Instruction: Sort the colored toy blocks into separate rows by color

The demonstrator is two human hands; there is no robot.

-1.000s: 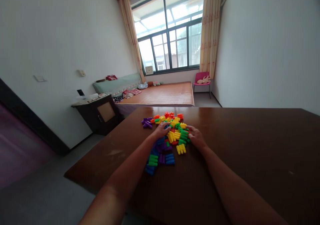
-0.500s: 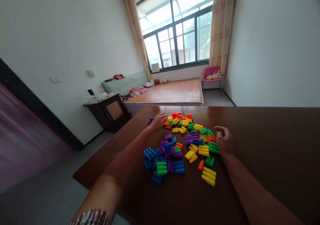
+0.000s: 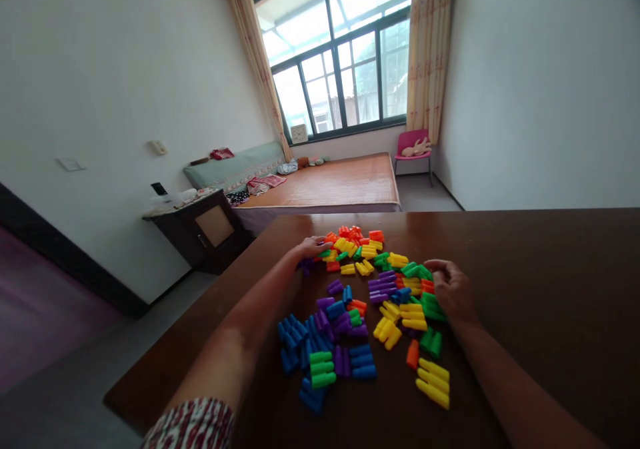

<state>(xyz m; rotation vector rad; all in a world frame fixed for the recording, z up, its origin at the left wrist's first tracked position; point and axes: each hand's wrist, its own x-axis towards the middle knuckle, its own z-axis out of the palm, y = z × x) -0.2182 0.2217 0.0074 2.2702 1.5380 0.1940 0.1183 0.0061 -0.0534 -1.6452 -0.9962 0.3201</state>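
Note:
Plastic toy building blocks shaped like joined bullet-like tubes lie loose on a dark brown table [image 3: 540, 289]. My left hand [image 3: 311, 246] reaches to the far left of the heap, fingers stretched out flat against green and yellow blocks; purple blocks [image 3: 306, 265] lie just under its wrist. On the right side, my right hand [image 3: 449, 290] rests beside green blocks [image 3: 432, 306], its fingers loosely bent and apart, with nothing visible in them. Blue blocks [image 3: 293, 332] and purple blocks [image 3: 383, 286] are nearer. Orange blocks [image 3: 350, 234] sit at the far end, a yellow block [image 3: 433, 382] at the near right.
Beyond the table stands a bed [image 3: 340, 181] with a mat and some cloths. A dark cabinet [image 3: 210, 229] is at the left, and a pink chair [image 3: 413, 144] holding a soft toy is by the window [image 3: 345, 89].
My left hand has lowered onto the blocks at the far left of the heap. My right hand stays beside the green blocks. The view has shifted slightly.

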